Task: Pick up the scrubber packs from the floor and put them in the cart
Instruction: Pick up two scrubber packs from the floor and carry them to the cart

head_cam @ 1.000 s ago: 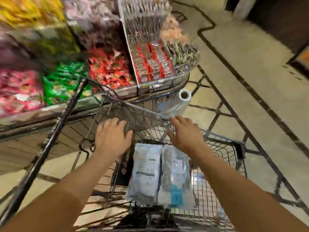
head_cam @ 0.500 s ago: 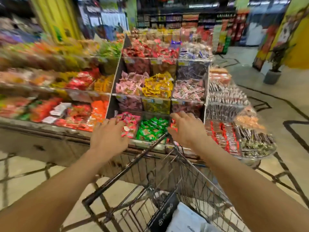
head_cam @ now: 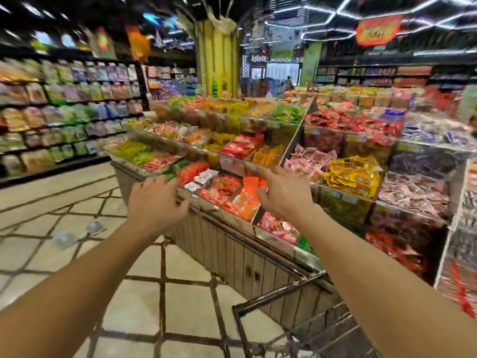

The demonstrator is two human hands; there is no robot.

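Both hands, left point(head_cam: 157, 202) and right point(head_cam: 284, 197), are held out empty with fingers relaxed above the cart point(head_cam: 296, 319); two scrubber packs point(head_cam: 77, 233) lie blurred on the floor

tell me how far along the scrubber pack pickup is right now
Done: cannot tell, since only a corner of the cart shows. In hand: nothing; left hand and right hand are both empty. Left: two blurred pale packs, probably scrubber packs, lie on the floor.

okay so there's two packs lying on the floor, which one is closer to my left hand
The pack farther right on the floor tiles is closer to your left hand. The other pack lies farther left and nearer the camera. Both are blurred.
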